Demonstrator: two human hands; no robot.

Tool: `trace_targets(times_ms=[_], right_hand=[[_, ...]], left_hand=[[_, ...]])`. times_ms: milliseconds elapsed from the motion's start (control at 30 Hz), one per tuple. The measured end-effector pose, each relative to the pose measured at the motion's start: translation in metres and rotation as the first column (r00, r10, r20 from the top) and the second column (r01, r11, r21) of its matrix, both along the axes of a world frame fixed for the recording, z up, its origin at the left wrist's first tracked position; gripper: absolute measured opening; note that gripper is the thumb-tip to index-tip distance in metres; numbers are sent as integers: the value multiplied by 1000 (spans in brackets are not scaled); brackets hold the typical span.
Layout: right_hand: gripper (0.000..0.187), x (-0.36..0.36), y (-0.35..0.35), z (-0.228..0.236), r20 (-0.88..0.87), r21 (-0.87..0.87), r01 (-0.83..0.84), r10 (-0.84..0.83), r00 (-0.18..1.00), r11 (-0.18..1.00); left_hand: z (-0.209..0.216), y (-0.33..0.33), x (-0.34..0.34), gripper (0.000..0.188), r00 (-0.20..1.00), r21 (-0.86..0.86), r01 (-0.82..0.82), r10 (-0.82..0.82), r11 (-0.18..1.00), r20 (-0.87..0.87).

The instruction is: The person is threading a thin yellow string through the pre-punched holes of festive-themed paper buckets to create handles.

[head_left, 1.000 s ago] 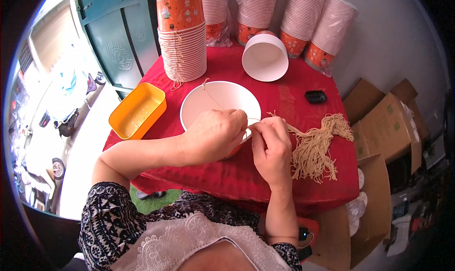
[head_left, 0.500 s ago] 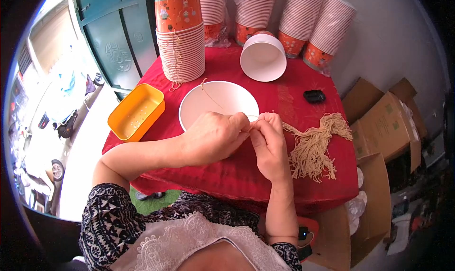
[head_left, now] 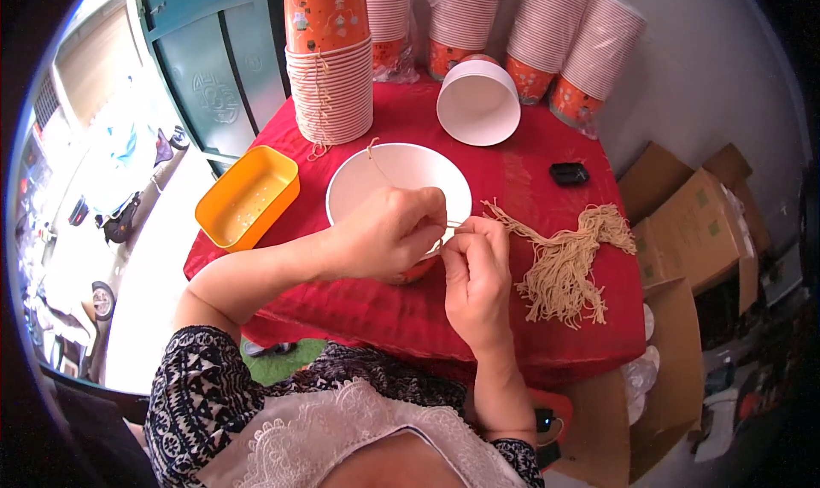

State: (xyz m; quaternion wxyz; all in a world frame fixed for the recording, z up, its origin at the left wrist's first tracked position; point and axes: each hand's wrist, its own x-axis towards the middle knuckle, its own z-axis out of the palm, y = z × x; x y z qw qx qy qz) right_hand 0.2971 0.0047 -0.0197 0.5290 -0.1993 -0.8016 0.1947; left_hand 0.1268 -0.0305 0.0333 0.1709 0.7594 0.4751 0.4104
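My left hand (head_left: 389, 232) and my right hand (head_left: 478, 274) are close together, each with its fingers pinched on a thin beige cord (head_left: 453, 224). A small loop of the cord shows between them; its exact twist is too fine to tell. Below the hands stands a paper bowl (head_left: 414, 165), white inside and orange outside, partly hidden by my left hand and forearm. A thin piece of string lies over its far rim. To the right of my right hand lies a tasselled bundle of beige cords (head_left: 559, 270), its loose end reaching toward my fingers.
A yellow tray (head_left: 278, 215) with small white bits sits at the left. Behind are a tall stack of paper tubs (head_left: 331, 99) with knotted string hanging down it, a white tub (head_left: 478, 104) on its side and wrapped stacks. A small black case (head_left: 569, 174) and cardboard boxes (head_left: 692, 227) are at the right.
My hands have drawn slightly apart and the cord loop between them shows more. My right hand has shifted a little left and down, away from the bundle's loose end.
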Motion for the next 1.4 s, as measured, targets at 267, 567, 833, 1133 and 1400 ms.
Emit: trace_targets(times_ms=[267, 567, 833, 1133, 1400], right_hand=[[12, 4, -12, -5, 93, 75, 20, -27, 995, 997], [10, 10, -10, -14, -1, -10, 101, -101, 995, 995], [11, 7, -20, -20, -84, -153, 173, -187, 979, 973], [5, -4, -16, -25, -105, -19, 107, -109, 989, 994], [10, 1, -19, -15, -147, -18, 98, -100, 984, 995]], left_hand=[[1, 0, -3, 8, 985, -27, -148, 146, 989, -87], [0, 2, -4, 9, 972, 10, -181, 180, 983, -150], [2, -1, -6, 9, 983, -7, -151, 149, 989, -109], [5, 0, -8, 9, 976, 9, -181, 181, 983, -121], [1, 0, -6, 8, 980, 20, -169, 171, 985, -104]])
